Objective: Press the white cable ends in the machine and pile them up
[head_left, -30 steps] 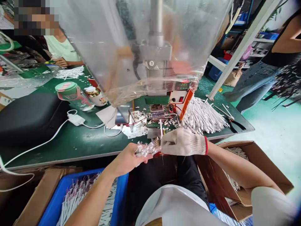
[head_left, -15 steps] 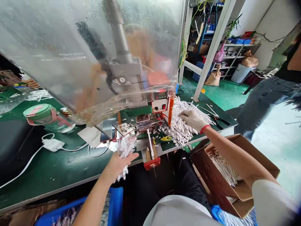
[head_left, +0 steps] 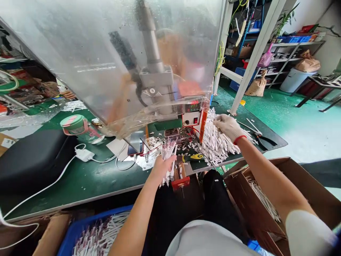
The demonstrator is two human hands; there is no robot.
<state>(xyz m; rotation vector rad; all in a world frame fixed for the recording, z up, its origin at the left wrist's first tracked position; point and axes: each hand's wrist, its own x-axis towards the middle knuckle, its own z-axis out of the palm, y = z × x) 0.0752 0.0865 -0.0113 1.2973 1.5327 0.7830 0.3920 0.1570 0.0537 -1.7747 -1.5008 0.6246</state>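
My bare left hand (head_left: 162, 167) is closed around a bundle of thin white strips (head_left: 167, 153), held upright just in front of a small press machine (head_left: 170, 117) behind a clear plastic guard (head_left: 106, 53). My right hand (head_left: 227, 126), in a white knit glove with a red cuff, rests with fingers bent on the big pile of white strips (head_left: 218, 142) on the green table (head_left: 80, 177), to the right of the machine. I cannot see what its fingers hold.
A green lidded cup (head_left: 76, 125), a white charger and cable (head_left: 84, 155), a black case (head_left: 29, 156) and pliers (head_left: 262, 140) lie on the table. A blue bin of strips (head_left: 93, 234) sits lower left, a cardboard box (head_left: 282, 199) lower right. Shelves stand behind.
My left hand brought its bundle from the table edge up toward the machine's front. My right hand shifted a little on the pile. The person at right is out of view.
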